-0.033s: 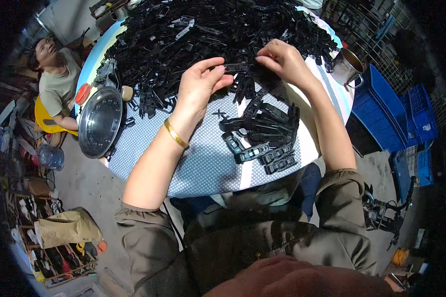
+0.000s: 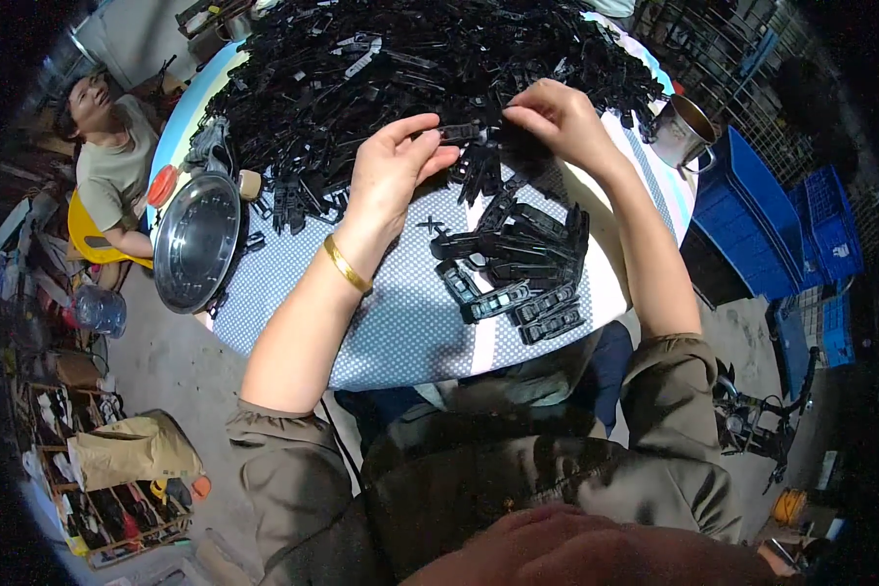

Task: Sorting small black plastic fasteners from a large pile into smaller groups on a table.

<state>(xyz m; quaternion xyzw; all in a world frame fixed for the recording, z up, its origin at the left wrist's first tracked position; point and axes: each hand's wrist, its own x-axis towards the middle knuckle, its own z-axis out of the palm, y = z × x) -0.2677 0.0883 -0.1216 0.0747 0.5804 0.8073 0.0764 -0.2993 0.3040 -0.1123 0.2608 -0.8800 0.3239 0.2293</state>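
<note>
My left hand (image 2: 389, 168) pinches the end of a narrow black plastic piece (image 2: 461, 132) between thumb and fingers, at the near edge of a large heap of similar black parts (image 2: 400, 73). Across from it, at the piece's other end, my right hand (image 2: 560, 119) has thumb and forefinger pressed together; whatever lies between them is too small and dark to make out. Below the hands, a smaller group of black parts (image 2: 527, 244) lies on the patterned tablecloth (image 2: 391, 327), several set side by side at its near end. A small loose black cross-shaped bit (image 2: 430, 224) rests left of them.
On the table's left stand a clear-looking round bowl (image 2: 198, 244) and a red lid (image 2: 163, 184). A metal mug (image 2: 682, 132) stands at the right edge, with blue crates (image 2: 752, 215) beyond. Another person (image 2: 117, 161) sits at the left, by a yellow chair (image 2: 86, 234).
The black piece between my hands has turned slightly and shows more of its face. My right fingertips have shifted a little; the rest stays put.
</note>
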